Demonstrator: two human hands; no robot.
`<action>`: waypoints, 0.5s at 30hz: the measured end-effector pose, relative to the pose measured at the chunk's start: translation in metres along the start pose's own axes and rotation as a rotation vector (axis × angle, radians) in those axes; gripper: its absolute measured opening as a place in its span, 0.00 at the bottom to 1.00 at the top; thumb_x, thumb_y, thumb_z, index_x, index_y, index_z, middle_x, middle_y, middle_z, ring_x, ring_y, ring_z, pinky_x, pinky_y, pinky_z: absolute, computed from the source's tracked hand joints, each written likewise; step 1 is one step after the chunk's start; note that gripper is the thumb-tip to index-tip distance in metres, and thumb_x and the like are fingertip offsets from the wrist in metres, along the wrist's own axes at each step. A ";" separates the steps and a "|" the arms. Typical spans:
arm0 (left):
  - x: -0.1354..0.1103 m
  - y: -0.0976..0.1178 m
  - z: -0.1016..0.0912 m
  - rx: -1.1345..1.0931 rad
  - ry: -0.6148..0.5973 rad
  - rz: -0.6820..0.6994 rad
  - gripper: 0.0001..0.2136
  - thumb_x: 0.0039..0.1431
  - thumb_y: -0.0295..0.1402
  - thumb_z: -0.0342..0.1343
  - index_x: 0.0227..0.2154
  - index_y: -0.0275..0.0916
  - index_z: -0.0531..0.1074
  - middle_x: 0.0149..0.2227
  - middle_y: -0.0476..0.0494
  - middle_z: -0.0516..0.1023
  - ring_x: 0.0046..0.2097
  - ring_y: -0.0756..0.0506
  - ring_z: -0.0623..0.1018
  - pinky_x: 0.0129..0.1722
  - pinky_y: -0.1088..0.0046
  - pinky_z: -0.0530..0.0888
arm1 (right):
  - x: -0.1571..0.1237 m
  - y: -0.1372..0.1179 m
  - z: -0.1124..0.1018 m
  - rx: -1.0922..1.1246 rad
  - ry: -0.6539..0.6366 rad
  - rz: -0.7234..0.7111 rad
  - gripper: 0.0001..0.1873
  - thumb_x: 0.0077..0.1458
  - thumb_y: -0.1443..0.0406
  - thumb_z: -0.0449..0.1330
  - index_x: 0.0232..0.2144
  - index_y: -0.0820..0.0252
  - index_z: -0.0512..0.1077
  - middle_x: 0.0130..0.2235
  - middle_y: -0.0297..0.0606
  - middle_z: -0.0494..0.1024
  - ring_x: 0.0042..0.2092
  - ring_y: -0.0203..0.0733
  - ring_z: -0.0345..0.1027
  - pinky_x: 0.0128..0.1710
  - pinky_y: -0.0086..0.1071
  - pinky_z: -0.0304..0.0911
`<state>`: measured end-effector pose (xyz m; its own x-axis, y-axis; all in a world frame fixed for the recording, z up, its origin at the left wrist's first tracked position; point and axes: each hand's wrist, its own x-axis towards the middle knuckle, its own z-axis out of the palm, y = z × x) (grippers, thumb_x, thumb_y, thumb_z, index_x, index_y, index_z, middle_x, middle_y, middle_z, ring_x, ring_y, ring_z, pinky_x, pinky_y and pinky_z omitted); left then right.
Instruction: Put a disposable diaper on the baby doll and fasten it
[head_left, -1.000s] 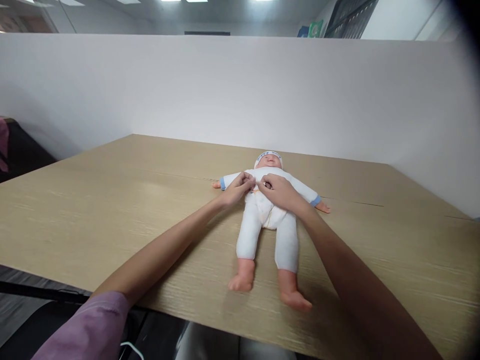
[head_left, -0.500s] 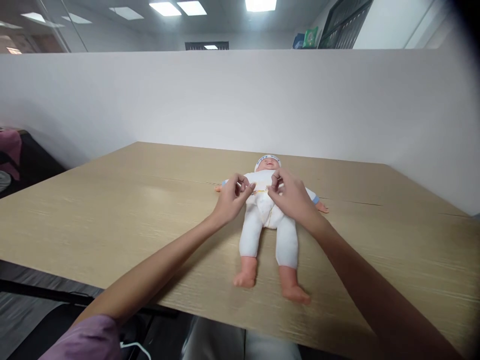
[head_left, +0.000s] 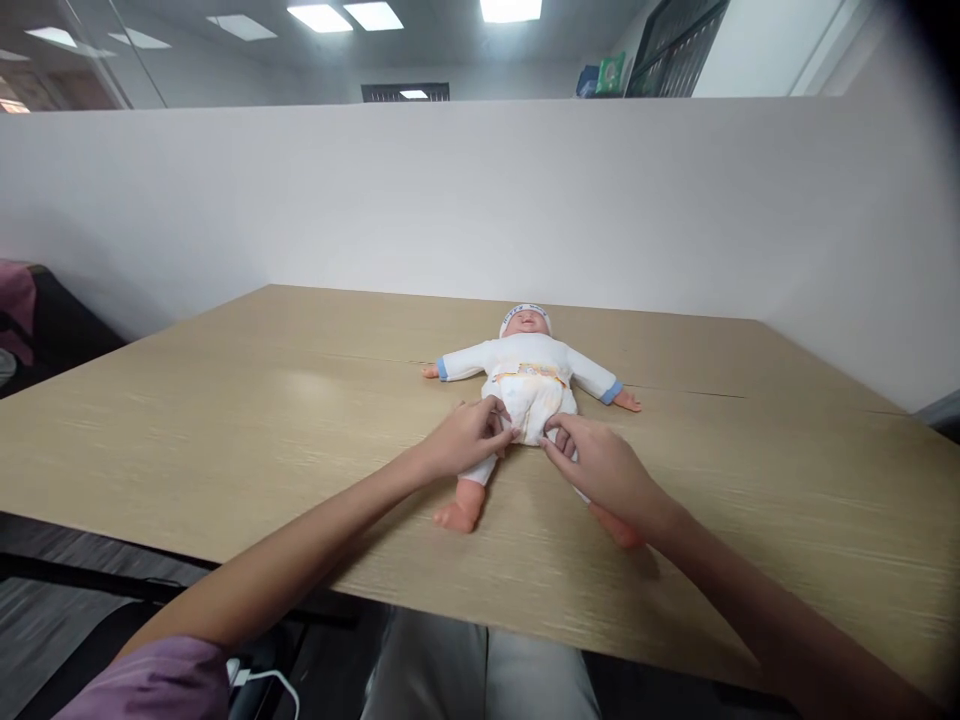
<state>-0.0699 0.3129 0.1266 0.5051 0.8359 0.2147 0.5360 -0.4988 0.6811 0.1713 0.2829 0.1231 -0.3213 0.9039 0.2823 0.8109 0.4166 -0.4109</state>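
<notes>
A baby doll (head_left: 525, 350) lies on its back on the table, head away from me, arms spread and legs apart. It wears a white top with blue cuffs, a white headband with dark lettering and white leggings. Over its hips is a white diaper (head_left: 532, 395) with an orange-patterned waistband. At the diaper's left leg edge, my left hand (head_left: 476, 435) pinches with thumb and fingers. My right hand (head_left: 596, 455) pinches the opposite leg edge and covers much of the doll's leg on that side.
The doll rests on a wide light-wood table (head_left: 300, 420). Behind the table stands a white partition (head_left: 420, 200). A dark chair with a pink cloth (head_left: 19, 310) is at the far left. A white cable (head_left: 274, 680) hangs below the near edge.
Both hands have moved from the diaper's waistband down to its leg edges, towards me. The doll's legs are now spread wider, and its chest and arms show more fully.
</notes>
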 end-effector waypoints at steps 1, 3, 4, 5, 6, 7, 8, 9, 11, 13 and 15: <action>0.002 0.000 0.003 0.012 0.021 -0.020 0.11 0.69 0.45 0.56 0.37 0.43 0.68 0.28 0.49 0.80 0.33 0.43 0.78 0.40 0.65 0.69 | 0.002 -0.003 0.002 -0.027 0.009 -0.009 0.07 0.66 0.60 0.56 0.37 0.54 0.72 0.33 0.36 0.78 0.33 0.45 0.71 0.33 0.36 0.58; 0.004 0.000 0.008 0.088 0.072 -0.029 0.13 0.66 0.46 0.59 0.33 0.43 0.67 0.28 0.49 0.79 0.32 0.43 0.77 0.37 0.66 0.68 | 0.002 -0.008 0.008 -0.066 0.038 -0.033 0.09 0.67 0.60 0.56 0.34 0.54 0.71 0.34 0.38 0.76 0.34 0.45 0.69 0.33 0.36 0.56; 0.004 0.000 0.011 0.132 0.096 -0.022 0.14 0.64 0.46 0.61 0.31 0.43 0.67 0.29 0.48 0.78 0.32 0.43 0.76 0.36 0.66 0.67 | 0.001 -0.009 0.012 -0.074 0.050 -0.041 0.09 0.67 0.60 0.55 0.34 0.55 0.70 0.35 0.38 0.76 0.35 0.45 0.69 0.34 0.36 0.57; 0.005 0.000 0.013 0.166 0.114 -0.012 0.15 0.63 0.46 0.62 0.29 0.43 0.66 0.29 0.48 0.77 0.32 0.43 0.75 0.36 0.66 0.67 | 0.000 -0.010 0.015 -0.075 0.062 -0.043 0.09 0.67 0.60 0.56 0.35 0.55 0.71 0.36 0.39 0.76 0.36 0.46 0.70 0.35 0.37 0.58; 0.005 0.000 0.014 0.185 0.123 -0.003 0.16 0.63 0.46 0.62 0.27 0.43 0.66 0.29 0.48 0.76 0.33 0.43 0.74 0.35 0.66 0.66 | -0.002 -0.010 0.017 -0.073 0.073 -0.040 0.08 0.67 0.61 0.56 0.36 0.55 0.71 0.37 0.40 0.76 0.37 0.47 0.70 0.36 0.37 0.59; 0.005 -0.001 0.015 0.190 0.129 0.001 0.16 0.63 0.46 0.61 0.27 0.42 0.66 0.28 0.48 0.75 0.32 0.43 0.74 0.35 0.67 0.66 | -0.005 -0.010 0.019 -0.067 0.084 -0.035 0.06 0.66 0.61 0.57 0.38 0.55 0.72 0.38 0.40 0.77 0.38 0.48 0.71 0.37 0.37 0.60; 0.005 -0.001 0.016 0.184 0.132 -0.002 0.16 0.64 0.45 0.61 0.26 0.42 0.66 0.28 0.48 0.75 0.32 0.44 0.73 0.34 0.67 0.65 | -0.007 -0.010 0.020 -0.058 0.092 -0.030 0.06 0.66 0.61 0.57 0.39 0.55 0.73 0.40 0.40 0.77 0.40 0.48 0.71 0.38 0.38 0.61; 0.004 -0.002 0.016 0.173 0.133 -0.009 0.16 0.64 0.45 0.60 0.26 0.42 0.66 0.28 0.48 0.74 0.31 0.44 0.73 0.33 0.67 0.65 | -0.009 -0.010 0.020 -0.045 0.099 -0.026 0.06 0.66 0.61 0.58 0.41 0.55 0.73 0.42 0.41 0.77 0.41 0.49 0.71 0.39 0.38 0.62; 0.003 -0.003 0.016 0.136 0.135 -0.015 0.15 0.64 0.44 0.59 0.27 0.42 0.67 0.27 0.48 0.74 0.32 0.44 0.72 0.32 0.68 0.65 | -0.012 -0.011 0.020 -0.017 0.106 -0.012 0.07 0.66 0.61 0.58 0.43 0.54 0.74 0.45 0.42 0.78 0.41 0.49 0.72 0.39 0.39 0.63; 0.002 -0.005 0.017 0.092 0.144 -0.004 0.13 0.64 0.42 0.59 0.27 0.42 0.68 0.28 0.48 0.74 0.33 0.44 0.73 0.33 0.69 0.66 | -0.013 -0.013 0.019 0.012 0.103 0.010 0.08 0.66 0.60 0.58 0.44 0.54 0.74 0.47 0.43 0.78 0.41 0.49 0.72 0.40 0.41 0.64; 0.000 -0.007 0.017 0.069 0.175 0.029 0.11 0.65 0.40 0.60 0.29 0.42 0.69 0.30 0.48 0.74 0.35 0.44 0.74 0.36 0.69 0.68 | -0.013 -0.015 0.019 0.033 0.102 0.027 0.09 0.65 0.59 0.59 0.45 0.54 0.74 0.49 0.44 0.77 0.42 0.50 0.72 0.41 0.42 0.65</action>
<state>-0.0619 0.3123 0.1102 0.3991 0.8450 0.3559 0.5708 -0.5327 0.6248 0.1544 0.2665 0.1089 -0.2466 0.9011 0.3566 0.8013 0.3965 -0.4479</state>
